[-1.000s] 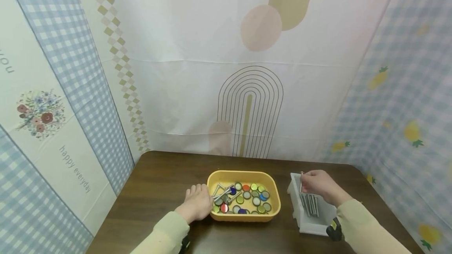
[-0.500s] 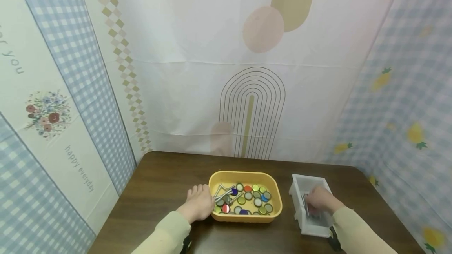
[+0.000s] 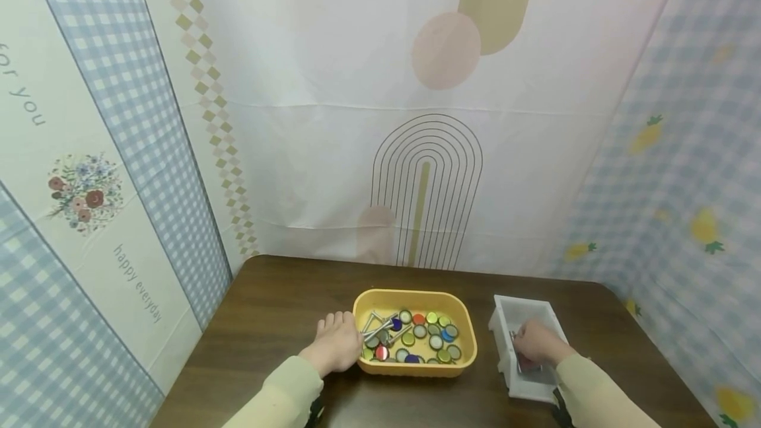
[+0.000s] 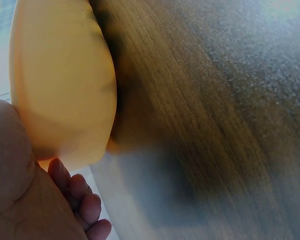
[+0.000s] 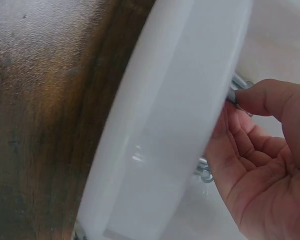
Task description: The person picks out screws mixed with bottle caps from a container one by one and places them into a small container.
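My left hand (image 3: pixel 337 343) lies palm down at the left end of a yellow tray (image 3: pixel 419 369), touching its side with straight, relaxed fingers. Inside the tray are several bottle caps (image 3: pixel 436 343) and a few silver bolts (image 3: pixel 378 331). On the right, my right hand (image 3: pixel 538 343) reaches down into a white plastic bin (image 3: pixel 531 391). Its thumb and fingers pinch the end of a metal bolt (image 5: pixel 232 95), as the right wrist view shows. Another bolt end (image 5: pixel 205 174) shows below the fingers; the hand and the bin wall hide most of the bin's contents.
Both containers stand on a dark wooden table (image 3: pixel 285 296), with a strip of tabletop between them. A printed cloth (image 3: pixel 297 170) hangs behind the table, and a checked cloth (image 3: pixel 684 170) hangs along the right side.
My right hand has lowered from above the white bin's left rim into the bin, bringing the upright bolt down with it. My left hand stays at the yellow tray.
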A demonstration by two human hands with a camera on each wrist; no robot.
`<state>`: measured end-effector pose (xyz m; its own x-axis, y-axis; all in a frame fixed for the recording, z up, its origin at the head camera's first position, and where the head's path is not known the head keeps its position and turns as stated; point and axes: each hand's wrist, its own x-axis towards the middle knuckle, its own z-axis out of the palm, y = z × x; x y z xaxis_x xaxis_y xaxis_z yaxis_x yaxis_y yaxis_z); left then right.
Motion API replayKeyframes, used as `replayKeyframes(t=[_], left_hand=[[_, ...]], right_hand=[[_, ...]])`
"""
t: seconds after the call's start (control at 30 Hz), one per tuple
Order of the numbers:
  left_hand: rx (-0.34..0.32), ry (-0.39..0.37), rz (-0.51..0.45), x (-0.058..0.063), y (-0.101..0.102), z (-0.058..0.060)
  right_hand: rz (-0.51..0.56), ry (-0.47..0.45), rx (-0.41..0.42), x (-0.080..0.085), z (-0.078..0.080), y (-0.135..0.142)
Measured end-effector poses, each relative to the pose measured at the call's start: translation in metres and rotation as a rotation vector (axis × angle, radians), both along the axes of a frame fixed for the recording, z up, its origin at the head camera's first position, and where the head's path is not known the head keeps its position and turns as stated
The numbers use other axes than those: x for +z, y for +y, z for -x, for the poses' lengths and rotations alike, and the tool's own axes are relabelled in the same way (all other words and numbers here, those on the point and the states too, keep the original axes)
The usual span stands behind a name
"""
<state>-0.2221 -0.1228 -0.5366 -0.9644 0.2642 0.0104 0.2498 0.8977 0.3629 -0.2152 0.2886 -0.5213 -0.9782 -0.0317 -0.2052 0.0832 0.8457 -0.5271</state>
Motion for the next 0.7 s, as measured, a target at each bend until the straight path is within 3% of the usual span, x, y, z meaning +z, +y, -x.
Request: replayKeyframes(t=[0.37,0.7], left_hand=[[-0.005,-0.021,-0.006,0.0094,0.0001,-0.0064],[0.002,-0.014,0.001,0.0041,0.0002,-0.0011]], right_hand=[[-0.020,-0.008,0.003,-0.0060,0.0009,0.0044],[-0.005,0.002,-0.010,-0.0034,0.0007,0.0035]])
